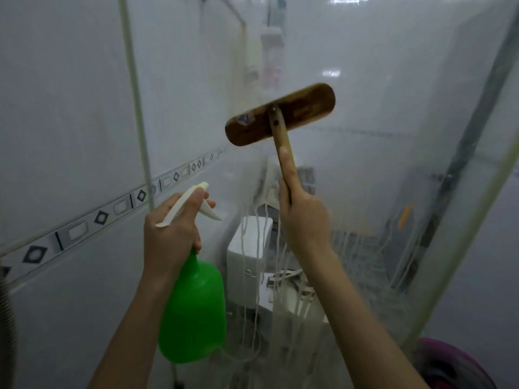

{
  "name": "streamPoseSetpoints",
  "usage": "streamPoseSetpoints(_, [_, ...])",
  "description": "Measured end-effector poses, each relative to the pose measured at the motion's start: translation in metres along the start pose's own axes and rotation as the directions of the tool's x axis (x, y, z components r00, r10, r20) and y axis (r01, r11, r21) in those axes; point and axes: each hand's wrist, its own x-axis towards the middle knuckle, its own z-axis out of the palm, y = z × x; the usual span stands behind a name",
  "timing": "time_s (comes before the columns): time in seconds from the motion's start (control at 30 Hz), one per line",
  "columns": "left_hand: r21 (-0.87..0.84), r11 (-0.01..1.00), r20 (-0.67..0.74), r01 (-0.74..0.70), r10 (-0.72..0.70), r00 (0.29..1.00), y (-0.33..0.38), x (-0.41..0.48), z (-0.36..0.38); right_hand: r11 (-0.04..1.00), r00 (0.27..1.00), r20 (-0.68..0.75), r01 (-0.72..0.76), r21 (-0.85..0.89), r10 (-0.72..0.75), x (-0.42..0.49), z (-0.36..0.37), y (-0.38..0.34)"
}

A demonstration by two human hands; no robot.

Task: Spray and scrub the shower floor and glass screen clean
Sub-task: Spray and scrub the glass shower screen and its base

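At the glass screen (379,178):
Left hand (171,234): gripped round green spray bottle (193,313) neck.
Right hand (302,217): wrapped round scrub brush (280,115) handle, forefinger extended.
Glass: foam streaks.

The white wall (70,108) bears a border strip (77,230) — diamond-patterned.

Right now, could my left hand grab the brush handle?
Probably not: the left hand grips the bottle, so it's full, and the right hand covers most of the handle that shows.
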Motion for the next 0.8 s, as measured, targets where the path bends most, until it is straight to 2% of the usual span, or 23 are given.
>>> streamPoseSetpoints(0.07, [-0.003,1.000,-0.005,-0.006,0.006,1.000,-0.001,0.000,0.001,0.999,1.000,-0.004,0.025,-0.035,-0.025,-0.008,0.003,0.005])
streamPoseSetpoints(0.2, [0.030,0.999,-0.007,-0.023,0.023,1.000,-0.007,-0.001,-0.004,0.994,0.977,0.188,-0.091,-0.054,0.099,-0.109,0.005,0.032])
streamPoseSetpoints(0.23, [0.027,0.999,-0.013,-0.023,0.023,1.000,-0.007,-0.001,-0.006,0.995,0.975,0.202,-0.084,-0.045,0.091,-0.112,0.008,0.033])
streamPoseSetpoints(0.4, [0.056,0.998,-0.017,-0.020,0.021,1.000,-0.011,-0.004,-0.013,0.992,0.995,0.026,0.101,-0.076,-0.099,-0.018,0.026,0.000])
streamPoseSetpoints(0.47, [0.066,0.998,-0.024,-0.020,0.022,0.999,-0.013,-0.006,-0.014,0.994,0.995,0.046,0.090,-0.057,-0.088,-0.025,0.026,0.005])
streamPoseSetpoints(0.6, [0.106,0.994,-0.020,-0.018,0.020,1.000,-0.017,-0.012,-0.016,0.997,0.986,0.150,-0.063,-0.046,0.070,-0.105,0.016,0.031])
streamPoseSetpoints(0.8, [0.103,0.994,-0.024,0.021,-0.019,1.000,-0.026,-0.019,-0.017,0.997,0.997,-0.020,0.079,0.018,-0.079,-0.005,0.023,0.000])
